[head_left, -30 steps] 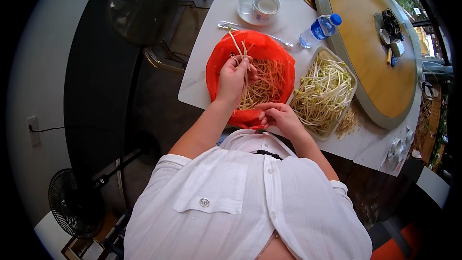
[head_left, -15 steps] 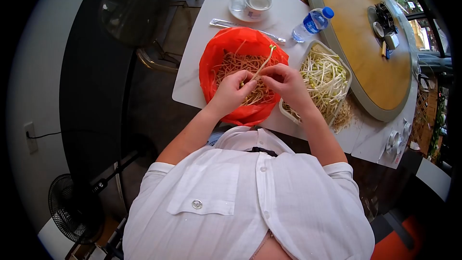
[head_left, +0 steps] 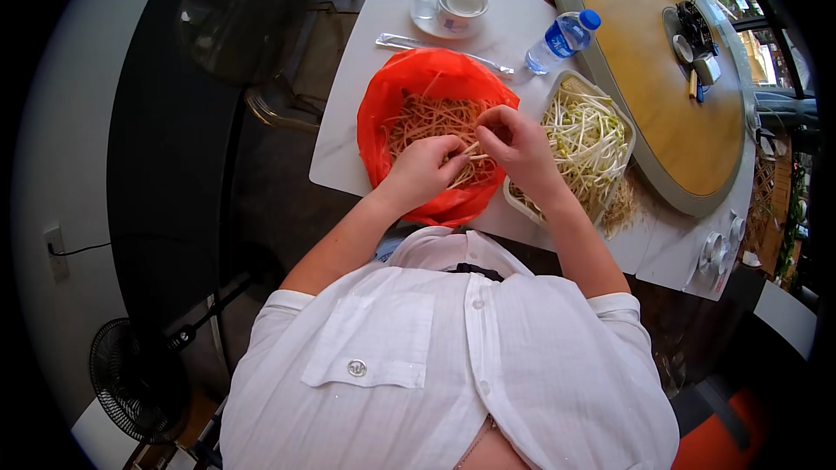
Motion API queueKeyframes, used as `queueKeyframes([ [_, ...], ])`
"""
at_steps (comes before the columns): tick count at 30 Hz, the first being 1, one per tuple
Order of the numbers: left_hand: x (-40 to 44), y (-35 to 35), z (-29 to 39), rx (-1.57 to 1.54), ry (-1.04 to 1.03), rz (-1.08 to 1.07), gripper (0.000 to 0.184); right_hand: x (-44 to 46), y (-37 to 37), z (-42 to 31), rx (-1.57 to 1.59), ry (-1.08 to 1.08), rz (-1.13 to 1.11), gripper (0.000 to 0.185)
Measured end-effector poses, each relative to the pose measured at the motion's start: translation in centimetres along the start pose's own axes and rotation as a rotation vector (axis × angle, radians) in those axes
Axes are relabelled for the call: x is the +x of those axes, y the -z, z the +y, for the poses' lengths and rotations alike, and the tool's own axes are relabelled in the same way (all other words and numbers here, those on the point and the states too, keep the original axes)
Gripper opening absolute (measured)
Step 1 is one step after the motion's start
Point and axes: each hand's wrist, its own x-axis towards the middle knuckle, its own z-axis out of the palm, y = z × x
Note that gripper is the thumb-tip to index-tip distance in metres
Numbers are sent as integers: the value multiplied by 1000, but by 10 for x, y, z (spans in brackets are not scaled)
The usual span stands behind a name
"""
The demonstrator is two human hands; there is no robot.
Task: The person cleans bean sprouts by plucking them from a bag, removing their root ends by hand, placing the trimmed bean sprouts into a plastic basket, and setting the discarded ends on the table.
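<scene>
A red plastic bag (head_left: 374, 113) stands open on the table, with a heap of bean sprouts (head_left: 431, 117) inside. Over its mouth, my left hand (head_left: 427, 170) is closed in a pinch on a pale bean sprout (head_left: 474, 150). My right hand (head_left: 521, 152) faces it from the other side, thumb and fingertips pinched at the sprout's other end; the fingers partly hide it. Close by on the right is a pale plastic basket (head_left: 570, 78) filled with whiter bean sprouts (head_left: 588, 144). Thin brownish root trimmings (head_left: 622, 209) lie beside the basket.
Behind the bag are wrapped chopsticks (head_left: 418, 42), a bowl on a saucer (head_left: 461, 2) with a glass, and a blue-capped water bottle (head_left: 562, 39). A large round turntable (head_left: 662, 78) fills the right. A chair (head_left: 244, 22) and black fan (head_left: 131, 379) stand left.
The sprout whose green head stuck up above my fingers no longer shows upright. Both hands have shifted slightly, and a short pale length of sprout now shows low between them.
</scene>
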Motion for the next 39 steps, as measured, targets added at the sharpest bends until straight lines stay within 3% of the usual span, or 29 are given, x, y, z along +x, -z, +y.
queueKeyframes([
  [1, 1, -1, 1, 10, -11, -8, 16, 1, -1, -1, 0, -1, 8, 10],
  [3, 3, -1, 3, 22, -23, -14, 17, 4, 0, -6, -190, 249, -108, 10],
  [8, 9, 1, 8, 25, 28, -97, 18, -11, 3, -14, -343, 180, -127, 12],
  [11, 15, -2, 18, 91, -53, -124, 15, -20, 9, -11, -521, 333, -83, 12],
  [17, 32, -28, 63, 43, -117, -189, 14, -45, 45, -11, -558, 337, 143, 12],
  [19, 41, -45, 73, 9, -130, -223, 15, -55, 52, -2, -731, 504, 408, 11],
  [21, 49, -59, 83, -20, -139, -259, 16, -66, 72, 5, -689, 467, 521, 10],
  [24, 65, -70, 104, -396, 181, -400, 21, -89, 119, 16, -343, 234, 806, 7],
  [26, 80, -79, 101, -625, 280, -459, 20, -106, 153, 44, -338, 113, 918, 9],
  [30, 101, -111, 104, -878, 375, -500, 20, -141, 192, 138, -448, -55, 920, 7],
  [34, 122, -140, 103, -839, 367, -504, 24, -170, 196, 219, -716, -273, 722, 18],
  [35, 124, -145, 105, -831, 369, -505, 24, -173, 195, 230, -836, -315, 630, 23],
  [39, 130, -153, 106, -768, 451, -438, 26, -179, 196, 244, -971, -300, 656, 29],
])
